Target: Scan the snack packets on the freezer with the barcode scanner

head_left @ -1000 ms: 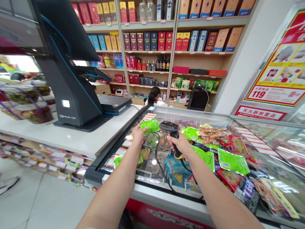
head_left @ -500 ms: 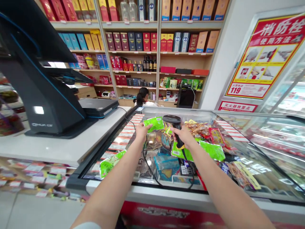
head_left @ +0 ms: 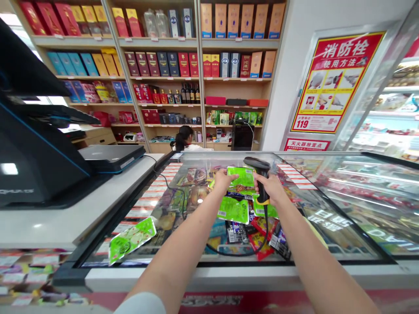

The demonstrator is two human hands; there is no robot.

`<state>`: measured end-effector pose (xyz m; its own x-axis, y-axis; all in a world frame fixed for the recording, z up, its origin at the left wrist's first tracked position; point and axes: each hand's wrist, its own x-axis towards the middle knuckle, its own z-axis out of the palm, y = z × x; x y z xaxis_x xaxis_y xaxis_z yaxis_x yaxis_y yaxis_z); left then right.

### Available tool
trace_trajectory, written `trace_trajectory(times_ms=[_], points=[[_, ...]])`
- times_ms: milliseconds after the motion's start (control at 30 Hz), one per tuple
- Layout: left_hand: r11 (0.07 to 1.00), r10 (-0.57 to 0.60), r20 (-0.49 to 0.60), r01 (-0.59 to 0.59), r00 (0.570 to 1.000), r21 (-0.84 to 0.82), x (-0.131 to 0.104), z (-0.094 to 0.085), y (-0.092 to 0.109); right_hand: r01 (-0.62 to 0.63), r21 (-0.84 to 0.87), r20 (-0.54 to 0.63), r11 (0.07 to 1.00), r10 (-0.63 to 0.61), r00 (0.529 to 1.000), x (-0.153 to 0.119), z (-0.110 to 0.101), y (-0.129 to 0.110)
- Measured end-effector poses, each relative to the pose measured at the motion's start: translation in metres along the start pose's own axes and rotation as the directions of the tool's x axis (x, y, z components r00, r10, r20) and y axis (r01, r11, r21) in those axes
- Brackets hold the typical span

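Observation:
Over the glass freezer top, my left hand [head_left: 223, 180] is closed, thumb on top, on the left end of a green snack packet [head_left: 242, 175]. A black barcode scanner [head_left: 262, 182] with a yellow-tipped handle is wrapped in my right hand [head_left: 273, 188]. The scanner's head sits just above and right of the packet. My right fingertips come close to the packet's right edge; I cannot tell if they touch. Below my hands lie another green packet [head_left: 233, 210] and a third, partly hidden green packet [head_left: 261, 210]. Apart at the left lies a green packet [head_left: 132, 240].
The scanner's cable [head_left: 225, 254] loops across the glass [head_left: 203, 159] to the counter [head_left: 49, 226]. A dark checkout terminal [head_left: 42, 165] stands there. Red snack packets [head_left: 262, 240] lie near the front. Behind the freezer a person [head_left: 185, 138] is by the shelves [head_left: 157, 80].
My view has swung right. My left hand has carried its green packet rightward over the pile, and my right hand has shifted right with the scanner. Packet and scanner are now closer together.

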<state>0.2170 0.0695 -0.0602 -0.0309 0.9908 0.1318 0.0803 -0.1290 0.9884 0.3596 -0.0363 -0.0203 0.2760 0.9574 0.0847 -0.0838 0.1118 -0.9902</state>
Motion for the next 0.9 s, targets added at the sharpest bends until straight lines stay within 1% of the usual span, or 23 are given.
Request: trace_trajectory(times_ms=[67,133,200,233,333,433,500,533,600,667,733,833,900], points=[[0.984,-0.007,0.001,0.007,1.000,0.178,-0.005,0.009,0.001,-0.002,0.010,-0.019,1.000,0.002,1.000,-0.001,-0.006,0.001],[0.932,-0.006,-0.008,0.009,1.000,0.361,-0.012,0.012,0.004,-0.010,0.023,-0.029,1.000,0.010,1.000,-0.003,-0.008,0.002],[0.869,0.023,-0.014,-0.013,1.000,0.495,-0.020,0.013,0.009,-0.023,0.032,-0.035,0.999,0.024,0.999,-0.004,-0.008,0.005],[0.843,0.044,-0.015,-0.029,0.999,0.537,-0.024,0.013,0.011,-0.027,0.035,-0.033,0.999,0.029,0.999,-0.005,-0.008,0.006],[0.806,0.088,-0.006,-0.068,0.996,0.588,-0.034,0.010,0.014,-0.046,0.037,-0.008,0.998,0.046,0.999,-0.006,-0.007,0.012],[0.809,0.109,-0.001,-0.088,0.994,0.581,-0.039,0.003,0.014,-0.056,0.029,-0.005,0.998,0.056,0.998,-0.008,-0.004,0.017],[0.812,0.133,-0.004,-0.107,0.991,0.574,-0.038,-0.010,0.012,-0.053,0.033,0.016,0.998,0.052,0.999,-0.009,0.000,0.018],[0.811,0.150,-0.003,-0.122,0.989,0.572,-0.037,-0.019,0.011,-0.051,0.035,0.015,0.998,0.051,0.999,-0.011,0.003,0.018],[0.805,0.180,0.001,-0.148,0.984,0.574,-0.037,-0.047,0.009,-0.059,0.029,0.030,0.998,0.058,0.998,-0.013,0.009,0.018],[0.796,0.189,0.014,-0.161,0.982,0.583,-0.039,-0.087,0.007,-0.057,-0.001,0.067,0.998,0.057,0.996,-0.017,0.016,0.019],[0.791,0.157,0.034,-0.146,0.987,0.595,-0.047,-0.137,0.003,-0.037,-0.056,0.131,0.998,0.044,0.990,-0.020,0.024,0.021],[0.795,0.099,-0.040,-0.055,0.994,0.604,-0.067,-0.217,-0.003,0.001,-0.113,0.223,0.994,0.024,0.974,-0.026,0.037,0.023],[0.768,0.072,-0.063,-0.015,0.995,0.640,-0.083,-0.262,-0.008,0.001,-0.126,0.263,0.992,0.033,0.964,-0.031,0.046,0.024]])
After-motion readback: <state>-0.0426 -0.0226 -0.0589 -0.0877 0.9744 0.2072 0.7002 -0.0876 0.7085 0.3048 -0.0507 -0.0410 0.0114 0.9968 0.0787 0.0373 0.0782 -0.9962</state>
